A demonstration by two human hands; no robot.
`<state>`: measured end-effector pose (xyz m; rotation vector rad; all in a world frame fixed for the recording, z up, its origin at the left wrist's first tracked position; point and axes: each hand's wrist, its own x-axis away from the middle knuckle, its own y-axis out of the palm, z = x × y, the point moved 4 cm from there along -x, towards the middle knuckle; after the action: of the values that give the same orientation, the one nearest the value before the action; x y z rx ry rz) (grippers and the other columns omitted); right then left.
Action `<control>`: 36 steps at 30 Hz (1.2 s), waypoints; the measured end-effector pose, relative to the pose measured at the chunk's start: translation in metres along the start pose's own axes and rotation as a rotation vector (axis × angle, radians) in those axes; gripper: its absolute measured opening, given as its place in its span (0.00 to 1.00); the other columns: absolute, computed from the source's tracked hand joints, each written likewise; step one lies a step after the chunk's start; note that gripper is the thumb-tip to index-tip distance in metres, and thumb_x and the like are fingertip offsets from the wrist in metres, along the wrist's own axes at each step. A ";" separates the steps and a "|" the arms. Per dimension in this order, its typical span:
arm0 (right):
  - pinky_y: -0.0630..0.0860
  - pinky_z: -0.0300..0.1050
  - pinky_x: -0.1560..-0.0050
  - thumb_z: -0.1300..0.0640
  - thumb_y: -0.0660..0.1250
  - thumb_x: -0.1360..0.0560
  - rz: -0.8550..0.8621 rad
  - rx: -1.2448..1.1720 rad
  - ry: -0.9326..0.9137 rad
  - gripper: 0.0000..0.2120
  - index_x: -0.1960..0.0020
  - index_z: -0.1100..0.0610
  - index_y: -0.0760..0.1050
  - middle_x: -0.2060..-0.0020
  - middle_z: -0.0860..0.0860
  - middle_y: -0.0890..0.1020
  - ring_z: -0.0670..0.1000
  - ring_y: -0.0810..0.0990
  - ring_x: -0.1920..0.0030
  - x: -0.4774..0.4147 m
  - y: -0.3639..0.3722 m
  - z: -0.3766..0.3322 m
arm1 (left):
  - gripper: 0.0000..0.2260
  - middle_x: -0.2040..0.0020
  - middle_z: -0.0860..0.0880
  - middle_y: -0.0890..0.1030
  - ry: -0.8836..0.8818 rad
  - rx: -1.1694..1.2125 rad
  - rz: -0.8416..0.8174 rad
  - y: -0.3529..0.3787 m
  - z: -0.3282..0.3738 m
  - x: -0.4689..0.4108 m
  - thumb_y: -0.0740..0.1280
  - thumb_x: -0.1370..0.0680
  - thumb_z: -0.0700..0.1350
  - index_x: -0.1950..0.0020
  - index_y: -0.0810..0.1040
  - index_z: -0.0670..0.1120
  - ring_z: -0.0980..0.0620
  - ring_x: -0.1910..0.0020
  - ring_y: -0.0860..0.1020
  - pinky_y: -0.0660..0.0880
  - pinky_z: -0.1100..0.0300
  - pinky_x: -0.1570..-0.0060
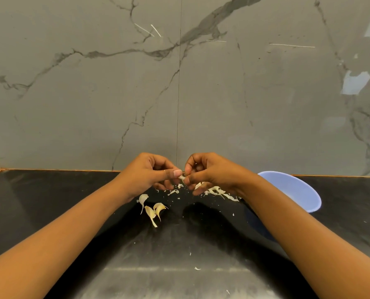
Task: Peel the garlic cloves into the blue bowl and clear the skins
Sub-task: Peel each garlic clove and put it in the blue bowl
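Pale-blue round bowl point(298, 190) sits on the right of the black stone counter point(50, 201), its inside partly hidden by the right forearm. At centre, the left hand point(151, 171) and right hand point(212, 173) both pinch one small white garlic clove point(181, 176) between thumb and fingertips. Three unpeeled garlic cloves point(150, 213) lie near-left of the hands. Papery white skins point(218, 192) are scattered under the hands.

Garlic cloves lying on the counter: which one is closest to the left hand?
The whitish clove, farthest left, just below the left hand; the two yellower cloves lie nearer the camera.
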<state>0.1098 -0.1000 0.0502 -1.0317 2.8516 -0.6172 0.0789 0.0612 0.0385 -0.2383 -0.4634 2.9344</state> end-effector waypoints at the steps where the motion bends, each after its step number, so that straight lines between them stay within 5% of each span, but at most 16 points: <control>1: 0.81 0.42 0.61 0.65 0.71 0.28 -0.004 -0.008 0.021 0.08 0.53 0.58 0.74 0.60 0.54 0.82 0.47 0.82 0.62 0.000 0.000 0.000 | 0.10 0.60 0.45 0.85 -0.003 0.027 0.014 -0.001 0.000 0.000 0.71 0.31 0.47 0.55 0.82 0.42 0.51 0.65 0.82 0.80 0.62 0.63; 9: 0.76 0.38 0.65 0.55 0.72 0.27 0.017 -0.056 0.093 0.05 0.55 0.56 0.79 0.63 0.48 0.82 0.44 0.78 0.63 0.001 0.004 0.003 | 0.10 0.63 0.49 0.83 -0.014 0.097 0.085 -0.003 0.002 0.003 0.72 0.32 0.46 0.55 0.83 0.43 0.54 0.71 0.78 0.74 0.64 0.74; 20: 0.74 0.35 0.70 0.58 0.70 0.26 0.099 -0.131 0.111 0.03 0.56 0.57 0.81 0.65 0.50 0.84 0.43 0.78 0.69 0.003 -0.001 0.002 | 0.09 0.62 0.47 0.85 0.019 0.053 0.106 -0.004 0.004 0.003 0.72 0.33 0.45 0.54 0.83 0.44 0.51 0.67 0.82 0.78 0.62 0.70; 28: 0.71 0.34 0.72 0.57 0.70 0.26 0.118 -0.144 0.186 0.06 0.59 0.58 0.82 0.70 0.49 0.82 0.42 0.76 0.71 0.004 0.000 0.005 | 0.03 0.68 0.54 0.83 0.215 -0.382 0.219 -0.002 0.008 0.004 0.74 0.29 0.44 0.58 0.83 0.51 0.58 0.69 0.81 0.77 0.68 0.66; 33: 0.69 0.33 0.73 0.55 0.68 0.25 0.228 -0.380 -0.047 0.06 0.55 0.57 0.81 0.66 0.47 0.82 0.42 0.75 0.69 0.005 -0.016 -0.009 | 0.02 0.66 0.51 0.83 0.187 -0.467 0.192 -0.002 0.006 0.002 0.74 0.28 0.45 0.57 0.83 0.51 0.58 0.67 0.82 0.76 0.68 0.65; 36: 0.71 0.34 0.70 0.55 0.65 0.23 0.261 -0.100 0.004 0.08 0.51 0.57 0.81 0.60 0.47 0.83 0.43 0.76 0.65 0.008 -0.034 -0.006 | 0.02 0.63 0.49 0.84 0.122 -0.326 0.187 -0.003 0.003 0.001 0.73 0.26 0.42 0.56 0.83 0.49 0.56 0.66 0.82 0.77 0.68 0.66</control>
<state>0.1234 -0.1264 0.0691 -0.6507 2.9759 -0.4594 0.0778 0.0631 0.0418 -0.5234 -0.9480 2.9829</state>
